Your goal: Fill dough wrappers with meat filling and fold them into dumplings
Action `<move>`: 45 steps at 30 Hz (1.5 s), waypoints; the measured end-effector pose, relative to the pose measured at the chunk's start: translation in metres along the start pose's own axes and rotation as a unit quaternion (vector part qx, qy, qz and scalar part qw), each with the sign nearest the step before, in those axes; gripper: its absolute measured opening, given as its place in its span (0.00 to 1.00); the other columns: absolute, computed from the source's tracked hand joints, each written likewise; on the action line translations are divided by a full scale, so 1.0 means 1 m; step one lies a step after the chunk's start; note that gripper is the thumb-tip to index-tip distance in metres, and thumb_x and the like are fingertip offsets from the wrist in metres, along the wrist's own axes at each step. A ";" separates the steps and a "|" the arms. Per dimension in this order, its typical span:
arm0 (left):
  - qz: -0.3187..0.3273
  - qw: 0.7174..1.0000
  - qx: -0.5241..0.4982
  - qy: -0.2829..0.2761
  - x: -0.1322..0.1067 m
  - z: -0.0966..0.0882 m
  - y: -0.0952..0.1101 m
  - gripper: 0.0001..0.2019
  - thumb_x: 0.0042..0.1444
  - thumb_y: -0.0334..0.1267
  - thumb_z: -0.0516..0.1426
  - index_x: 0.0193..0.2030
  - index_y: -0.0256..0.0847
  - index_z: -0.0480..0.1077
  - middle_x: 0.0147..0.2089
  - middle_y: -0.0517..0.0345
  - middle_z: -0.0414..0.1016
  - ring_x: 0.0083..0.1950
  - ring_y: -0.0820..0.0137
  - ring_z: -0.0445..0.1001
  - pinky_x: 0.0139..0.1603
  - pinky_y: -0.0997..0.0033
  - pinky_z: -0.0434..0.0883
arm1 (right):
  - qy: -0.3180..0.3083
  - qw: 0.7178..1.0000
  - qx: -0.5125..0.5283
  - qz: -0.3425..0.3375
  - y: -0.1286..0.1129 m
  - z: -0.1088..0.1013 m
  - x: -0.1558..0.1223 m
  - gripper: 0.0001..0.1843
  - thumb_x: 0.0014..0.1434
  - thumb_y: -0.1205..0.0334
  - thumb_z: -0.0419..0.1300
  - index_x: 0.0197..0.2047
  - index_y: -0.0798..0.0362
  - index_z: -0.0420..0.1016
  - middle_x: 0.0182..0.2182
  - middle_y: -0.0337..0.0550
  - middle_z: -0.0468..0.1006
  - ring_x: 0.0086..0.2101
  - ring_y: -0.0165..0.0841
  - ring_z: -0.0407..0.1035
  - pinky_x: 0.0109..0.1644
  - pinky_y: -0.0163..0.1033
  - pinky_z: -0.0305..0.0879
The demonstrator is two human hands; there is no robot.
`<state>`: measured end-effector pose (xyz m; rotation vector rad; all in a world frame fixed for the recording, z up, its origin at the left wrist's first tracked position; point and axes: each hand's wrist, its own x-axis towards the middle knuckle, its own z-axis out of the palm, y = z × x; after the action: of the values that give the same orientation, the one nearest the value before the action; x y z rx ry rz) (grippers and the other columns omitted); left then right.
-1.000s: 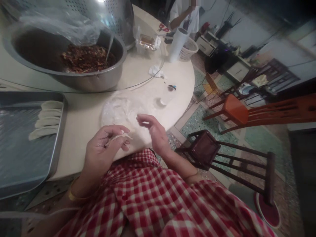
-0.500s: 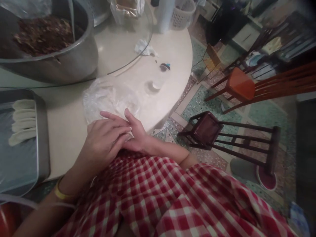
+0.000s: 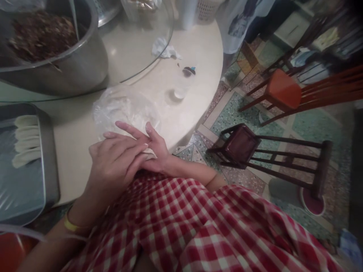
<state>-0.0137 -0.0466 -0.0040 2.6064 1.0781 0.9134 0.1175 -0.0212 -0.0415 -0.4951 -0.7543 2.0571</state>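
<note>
Cream, curved-edge surface (image 3: 202, 79) is carrying a wide grey metal bowl (image 3: 82, 68) and a rectangular grey metal tray (image 3: 48, 158), both sitting left, likely for reach. My left hand (image 3: 116, 160) is covering my right hand (image 3: 155, 149); can't tell its grip. Right is lying splayed, likely backing the small pale dough piece (image 3: 149, 153) that's sitting between them, mostly hidden.

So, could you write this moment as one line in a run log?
left hand: cupped over right hand; right hand: fingers spread; between hands: pale dough-like piece, mostly hidden; tray: row of pale dumplings; bowl: dark mixture
</note>
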 end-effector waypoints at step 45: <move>-0.074 0.996 0.006 0.052 -0.011 0.003 0.004 0.01 0.60 0.38 0.61 0.39 0.49 0.75 0.37 0.57 0.80 0.39 0.60 0.73 0.47 0.54 0.64 | 0.094 0.992 0.028 -0.086 0.013 -0.002 0.007 0.42 0.66 0.38 0.26 0.69 0.54 0.57 0.61 0.53 0.75 0.58 0.36 0.72 0.59 0.52 0.71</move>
<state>-0.0160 -0.0569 -0.0106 2.4736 1.2866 1.0216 0.1074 -0.0199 -0.0523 -0.5636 -0.6041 1.8384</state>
